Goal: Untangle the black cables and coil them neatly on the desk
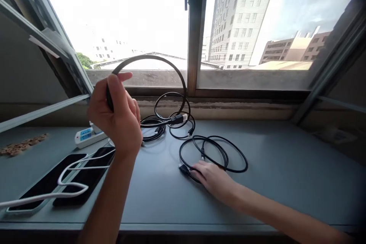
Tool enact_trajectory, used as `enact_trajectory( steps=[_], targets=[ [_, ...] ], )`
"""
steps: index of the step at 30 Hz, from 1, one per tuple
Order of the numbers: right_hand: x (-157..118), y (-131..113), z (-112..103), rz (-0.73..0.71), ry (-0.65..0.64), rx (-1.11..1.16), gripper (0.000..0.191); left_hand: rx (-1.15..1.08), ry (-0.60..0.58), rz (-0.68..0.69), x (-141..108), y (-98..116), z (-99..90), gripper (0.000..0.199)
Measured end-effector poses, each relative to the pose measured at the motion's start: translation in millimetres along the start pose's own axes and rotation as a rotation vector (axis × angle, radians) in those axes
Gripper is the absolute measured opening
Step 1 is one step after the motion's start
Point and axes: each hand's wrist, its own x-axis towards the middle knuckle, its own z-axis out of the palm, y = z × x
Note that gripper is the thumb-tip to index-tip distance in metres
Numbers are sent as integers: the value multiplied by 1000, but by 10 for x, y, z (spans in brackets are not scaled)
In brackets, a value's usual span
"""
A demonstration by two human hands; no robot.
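Observation:
Raised above the desk, my left hand [116, 112] is closed in a fist around a black cable [148, 56]. The cable arcs out to the right in a wide loop, and a plug [177, 119] with a pale end hangs at its lower side. Low on the desk, my right hand [213, 181] has its fingers bent down over a second black cable [246, 162], close to that cable's plug [184, 169]. Its fingertips are partly hidden. This second cable lies in loose, overlapping loops. Behind it sit more coiled black cables [156, 137], partly covered by the raised one.
Two dark-screened phones [85, 183] lie at the left, crossed by a white cable [73, 194]. A white power strip [88, 137] with blue sockets stands behind them. Brown bits [23, 146] are at the far left. The grey desk [286, 160] meets a window [197, 91] at the back.

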Motion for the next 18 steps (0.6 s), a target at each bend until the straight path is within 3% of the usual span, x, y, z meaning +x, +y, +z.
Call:
enact_trajectory(
  steps=[3, 7, 8, 10, 15, 18],
  targets=[
    [-11, 68, -243, 30, 58, 33, 15, 17, 27, 13, 16, -14, -27, 23],
    [-38, 221, -677, 81, 264, 2, 25, 101, 30, 27, 7, -109, -76, 19],
    [-65, 272, -778, 90, 271, -9, 27, 133, 26, 33, 4, -140, -99, 19],
    [-157, 378, -929, 92, 165, -39, 32, 192, 19, 43, -1, -191, -153, 21],
    [-517, 619, -933, 44, 38, -43, 40, 288, -46, 113, -70, -207, -239, 20],
    [-702, 761, -818, -8, -9, -104, 53, 395, -266, 219, -194, -248, -197, 19]
  ],
)
